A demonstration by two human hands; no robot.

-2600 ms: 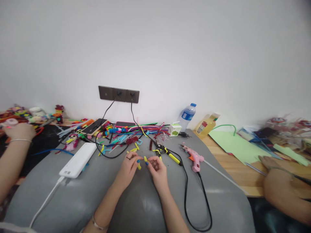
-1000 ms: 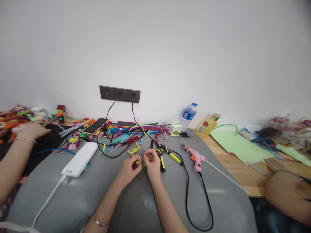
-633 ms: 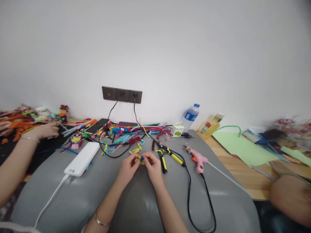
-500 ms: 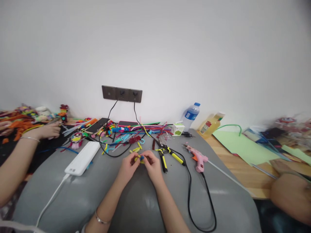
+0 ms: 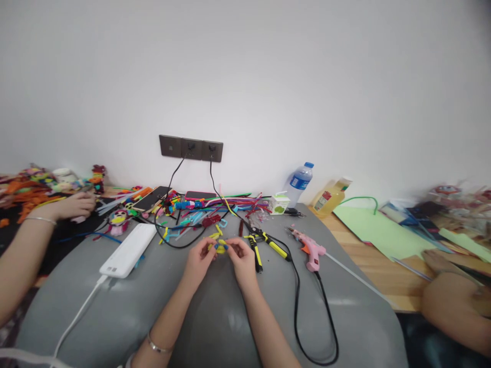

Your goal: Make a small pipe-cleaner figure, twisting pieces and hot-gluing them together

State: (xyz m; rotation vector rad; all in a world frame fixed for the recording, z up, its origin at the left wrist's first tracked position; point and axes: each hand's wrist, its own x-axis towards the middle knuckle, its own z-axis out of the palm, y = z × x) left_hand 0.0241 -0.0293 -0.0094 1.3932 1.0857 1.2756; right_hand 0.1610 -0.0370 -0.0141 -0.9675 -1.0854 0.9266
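Note:
My left hand and my right hand meet over the grey table. Fingertips of both pinch a small yellow and blue craft piece, which seems to be made of pipe cleaner; its exact shape is too small to tell. Just behind it lie loose yellow pieces. Beside my right hand rest black and yellow pliers, their handles spread. Further right a pink glue gun lies with a glue stick out of its back.
Behind my hands spreads a pile of coloured pipe cleaners. A white power bank with a cable lies left. Two bottles, one clear and one yellow, stand by the wall. Other people's arms reach in at both sides.
My hands have drawn slightly apart, and more of the yellow piece shows between the fingertips. The view has shifted a little. At the right, the other person's arm has moved slightly.

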